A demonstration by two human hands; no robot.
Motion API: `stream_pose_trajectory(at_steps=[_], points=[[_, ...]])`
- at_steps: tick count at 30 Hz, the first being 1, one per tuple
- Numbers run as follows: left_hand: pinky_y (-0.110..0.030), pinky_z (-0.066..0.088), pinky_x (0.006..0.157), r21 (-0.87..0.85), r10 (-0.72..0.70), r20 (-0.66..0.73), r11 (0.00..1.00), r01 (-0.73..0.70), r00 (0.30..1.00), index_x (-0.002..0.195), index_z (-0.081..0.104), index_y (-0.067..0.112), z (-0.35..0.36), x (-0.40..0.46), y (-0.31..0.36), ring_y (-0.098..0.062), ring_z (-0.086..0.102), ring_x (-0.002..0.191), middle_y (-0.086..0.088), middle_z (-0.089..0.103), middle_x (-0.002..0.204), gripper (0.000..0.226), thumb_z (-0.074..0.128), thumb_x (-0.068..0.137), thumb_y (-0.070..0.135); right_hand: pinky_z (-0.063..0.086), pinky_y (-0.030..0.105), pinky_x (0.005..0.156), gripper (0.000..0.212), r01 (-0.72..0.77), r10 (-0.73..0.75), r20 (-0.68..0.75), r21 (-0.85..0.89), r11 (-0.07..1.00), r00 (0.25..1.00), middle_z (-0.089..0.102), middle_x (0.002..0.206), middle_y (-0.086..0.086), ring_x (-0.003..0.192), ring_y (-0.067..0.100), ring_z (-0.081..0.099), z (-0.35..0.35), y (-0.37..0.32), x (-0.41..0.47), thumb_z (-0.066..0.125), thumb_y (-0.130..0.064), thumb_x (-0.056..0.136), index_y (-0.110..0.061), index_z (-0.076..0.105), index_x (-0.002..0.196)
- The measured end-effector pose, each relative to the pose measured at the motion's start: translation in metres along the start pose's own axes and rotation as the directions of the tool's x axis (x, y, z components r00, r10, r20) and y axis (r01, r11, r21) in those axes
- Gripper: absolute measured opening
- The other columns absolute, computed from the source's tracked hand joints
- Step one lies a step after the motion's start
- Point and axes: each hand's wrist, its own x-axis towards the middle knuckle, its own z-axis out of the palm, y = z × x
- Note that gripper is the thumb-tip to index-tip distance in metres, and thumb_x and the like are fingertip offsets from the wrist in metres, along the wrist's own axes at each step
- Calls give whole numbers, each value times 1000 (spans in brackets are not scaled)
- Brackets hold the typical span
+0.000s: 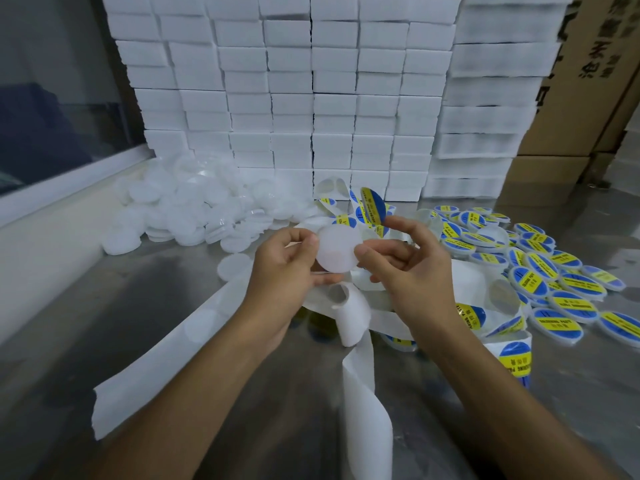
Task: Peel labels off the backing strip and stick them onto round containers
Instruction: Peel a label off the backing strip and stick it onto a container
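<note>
My left hand [287, 268] grips a plain white round container [337, 249] by its left edge, thumb on top. My right hand [405, 265] touches the container's right edge with its thumb and holds a peeled blue-and-yellow round label [373, 206] upright on the tip of its index finger, just above the container. The white backing strip [360, 393] trails from under my hands across the metal table, with empty round spots on it. Part of the strip with labels still on it [516, 358] lies at the right.
A heap of unlabelled white containers [194, 209] lies at the back left. Labelled containers [540, 271] are spread at the right. Stacked white boxes [311, 98] form a wall behind, with cardboard cartons [581, 98] at the far right. A window ledge [52, 216] runs along the left.
</note>
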Motion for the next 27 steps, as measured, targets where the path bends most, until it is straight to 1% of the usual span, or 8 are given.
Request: stream_pose_trajectory(at_steps=[3,8,11,13,15,18,22,27], points=[[-24,59,63,-81,-44,28,996,46,999,99,61,9,-5,-2,-1,-22,75,74,1,77,79,10,61,92,2,52,18,59,36,7,-7,-6,10,1000,1000,77,81,0,66,10,70,0,0,0,78,-6,81,-25,60,106],[-27,60,67,-224,-116,27,967,119,993,96,66,4,-11,-3,-8,-26,75,80,-11,76,86,14,66,85,-4,52,18,56,28,17,-18,-22,-48,999,1000,76,82,-4,70,12,71,2,3,-2,76,-7,83,-24,63,103],[-26,59,65,-335,-135,12,933,131,991,90,66,2,-15,1,-13,-26,75,79,-13,76,84,11,67,82,-6,51,19,52,7,18,-24,-102,-64,998,995,72,78,-12,69,13,69,2,3,-1,71,-16,89,-23,69,90],[-27,59,66,-388,-143,11,911,136,990,90,65,0,-17,3,-15,-26,75,80,-13,76,83,12,67,80,-5,52,22,57,9,-24,17,-149,-49,999,989,71,72,-14,67,10,65,-1,0,1,71,-23,89,-26,72,80],[-28,60,67,-398,-148,7,907,139,989,91,65,0,-18,4,-16,-26,75,82,-13,76,85,17,70,76,-3,54,26,66,12,-135,140,-134,41,990,981,72,74,-11,71,5,65,-4,-2,3,73,-26,86,-27,75,74],[-28,59,65,-394,-151,19,907,147,988,94,65,-1,-16,3,-15,-25,75,82,-12,76,84,22,71,72,0,52,28,75,8,-267,276,-32,155,951,961,74,92,-7,82,2,67,-5,-2,5,74,-28,82,-25,79,75],[-27,59,64,-375,-159,41,913,162,986,93,66,1,-14,1,-14,-26,75,84,-13,76,86,23,72,71,1,57,26,72,9,-266,266,11,67,962,964,74,92,-18,81,-2,68,1,-2,2,76,-23,81,-15,79,78],[-27,59,65,-360,-150,65,918,163,987,93,66,2,-13,-1,-13,-24,75,84,-14,76,89,24,72,70,4,55,14,67,14,-208,208,28,9,978,978,73,91,-18,81,-6,68,3,0,0,76,-17,83,-11,76,70]])
